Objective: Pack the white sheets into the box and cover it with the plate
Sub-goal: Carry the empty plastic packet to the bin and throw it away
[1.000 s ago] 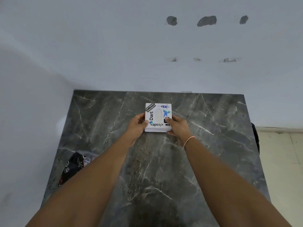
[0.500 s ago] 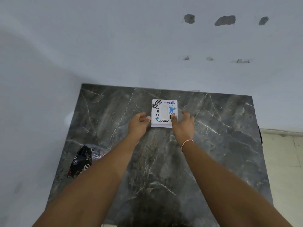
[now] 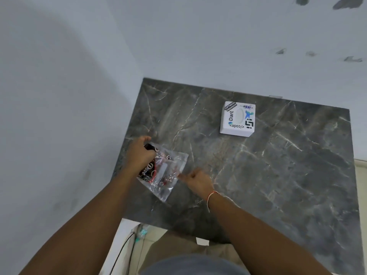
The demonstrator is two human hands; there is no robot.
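A white square box [image 3: 237, 119] with stickers on its top sits alone on the dark marble table [image 3: 278, 165], toward the back. Nearer me on the left lies a clear plastic bag [image 3: 165, 173] holding a black packet and small items. My left hand [image 3: 139, 153] rests on the bag's upper left part and grips it. My right hand [image 3: 196, 180] is at the bag's right edge with fingers curled toward it; whether it holds the plastic is unclear. No loose white sheets or plate are visible.
White walls stand close behind and to the left of the table. Below the table's near edge I see a pale floor with a black cable [image 3: 121, 255] and a white scrap [image 3: 202, 242]. Floor tiles [image 3: 360, 175] show at the right.
Both hands left the white box and moved down and left to the plastic bag. The view shifted left and lower; the box now stands untouched.
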